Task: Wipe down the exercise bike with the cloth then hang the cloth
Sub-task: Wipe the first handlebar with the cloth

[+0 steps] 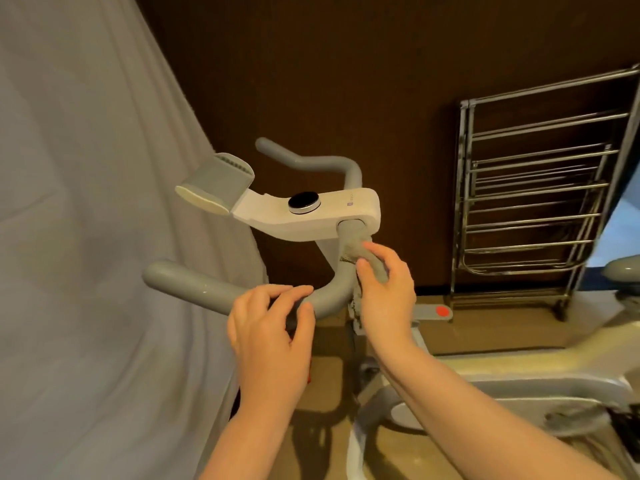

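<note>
Far left: pale sheet (86,237) hangs as backdrop. Left hand (273,327) curls round the near handlebar (207,291) of the exercise bike (311,216), fingers over the top, steadying it. Just right of it, right hand (384,289) grips the cloth (375,263), which is wrapped round the bar's upright bend below the white console (a loose tail hangs down behind the palm). Judgement: step in hand is wiping the handlebar. Keep cloth wrapped fully round the tube, slide along the bend with even pressure, left hand bracing. Far right: metal drying rack (533,202), a likely hanging spot.
</note>
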Available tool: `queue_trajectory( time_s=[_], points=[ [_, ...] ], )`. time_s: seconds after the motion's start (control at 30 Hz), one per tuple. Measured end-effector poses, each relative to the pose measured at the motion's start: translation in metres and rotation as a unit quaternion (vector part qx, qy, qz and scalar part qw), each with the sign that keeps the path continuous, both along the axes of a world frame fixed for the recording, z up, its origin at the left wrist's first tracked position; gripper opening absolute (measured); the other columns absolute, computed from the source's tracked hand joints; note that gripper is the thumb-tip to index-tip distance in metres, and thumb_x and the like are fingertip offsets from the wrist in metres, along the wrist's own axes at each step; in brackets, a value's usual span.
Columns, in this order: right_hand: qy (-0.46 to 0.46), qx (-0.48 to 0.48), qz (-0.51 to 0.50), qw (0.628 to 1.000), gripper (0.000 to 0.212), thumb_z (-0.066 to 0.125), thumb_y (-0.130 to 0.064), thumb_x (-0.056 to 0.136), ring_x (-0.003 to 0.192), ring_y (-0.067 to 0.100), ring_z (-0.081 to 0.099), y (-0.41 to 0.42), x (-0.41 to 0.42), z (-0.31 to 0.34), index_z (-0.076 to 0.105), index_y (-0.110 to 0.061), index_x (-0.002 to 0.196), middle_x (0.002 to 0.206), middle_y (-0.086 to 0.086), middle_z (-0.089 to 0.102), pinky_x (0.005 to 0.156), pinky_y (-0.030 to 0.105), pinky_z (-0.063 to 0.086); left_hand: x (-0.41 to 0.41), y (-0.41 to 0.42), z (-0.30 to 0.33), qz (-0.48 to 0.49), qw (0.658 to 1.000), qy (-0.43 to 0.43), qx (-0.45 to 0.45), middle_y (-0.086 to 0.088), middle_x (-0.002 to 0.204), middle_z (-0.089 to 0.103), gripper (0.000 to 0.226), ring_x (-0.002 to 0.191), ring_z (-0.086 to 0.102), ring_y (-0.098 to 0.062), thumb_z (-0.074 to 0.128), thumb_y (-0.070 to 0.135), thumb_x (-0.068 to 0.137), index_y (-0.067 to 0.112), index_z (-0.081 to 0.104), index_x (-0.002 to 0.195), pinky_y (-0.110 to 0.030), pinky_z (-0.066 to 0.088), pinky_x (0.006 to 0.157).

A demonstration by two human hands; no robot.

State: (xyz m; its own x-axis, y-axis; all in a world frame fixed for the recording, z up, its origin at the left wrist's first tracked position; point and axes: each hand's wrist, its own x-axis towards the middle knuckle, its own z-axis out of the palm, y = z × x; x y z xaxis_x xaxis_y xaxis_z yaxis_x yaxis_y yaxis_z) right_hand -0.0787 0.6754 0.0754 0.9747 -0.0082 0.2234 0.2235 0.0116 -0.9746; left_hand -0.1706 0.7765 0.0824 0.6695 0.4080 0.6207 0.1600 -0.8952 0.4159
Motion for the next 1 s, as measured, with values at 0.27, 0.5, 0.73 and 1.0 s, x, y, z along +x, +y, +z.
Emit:
queue_trajectory(
  time_s=[0.27, 0.5, 0.73, 1.0],
  points=[
    [-0.128, -0.174, 0.017, 0.976, 0.025, 0.058, -0.030, 0.094, 0.108, 0.009, 0.043, -0.002, -0.006, 0.008, 0.064, -0.037, 0.117, 0.108, -0.013, 0.048, 0.078, 0.011, 0.036, 0.003, 0.003, -0.001, -0.012, 1.000, -0.011, -0.012, 0.017, 0.096, 0.052, 0.028, 0.098, 0.032, 0.000, 0.047, 0.043, 0.089, 0.034, 0.070, 0.101, -0.030, 0.025, 0.083],
    [-0.183, -0.279, 0.110, 0.936, 0.024, 0.059, -0.028, 0.094, 0.104, 0.006, 0.039, -0.010, 0.012, 0.016, 0.066, -0.036, 0.116, 0.105, -0.011, 0.045, 0.084, 0.021, 0.039, 0.002, 0.004, -0.001, -0.007, 1.000, -0.016, -0.012, 0.018, 0.094, 0.053, 0.026, 0.096, 0.033, 0.000, 0.047, 0.042, 0.089, 0.035, 0.070, 0.099, -0.024, 0.019, 0.079],
    [-0.225, -0.308, 0.151, 0.912, 0.025, 0.055, -0.027, 0.096, 0.105, 0.005, 0.042, -0.020, 0.036, 0.018, 0.065, -0.037, 0.117, 0.111, -0.014, 0.054, 0.078, 0.010, 0.033, 0.007, -0.001, 0.003, 0.022, 0.999, -0.017, -0.029, 0.019, 0.087, 0.050, 0.020, 0.090, 0.034, -0.002, 0.049, 0.041, 0.085, 0.037, 0.068, 0.090, -0.028, 0.021, 0.077],
    [-0.280, -0.401, 0.209, 0.847, 0.028, 0.059, -0.029, 0.092, 0.110, 0.010, 0.050, -0.019, 0.086, 0.036, 0.059, -0.031, 0.120, 0.117, -0.009, 0.058, 0.083, 0.028, 0.046, 0.044, -0.034, 0.008, 0.021, 0.996, -0.004, -0.082, 0.025, 0.092, 0.057, 0.015, 0.094, 0.044, 0.005, 0.052, 0.045, 0.085, 0.042, 0.066, 0.091, -0.019, 0.018, 0.090]
  ],
)
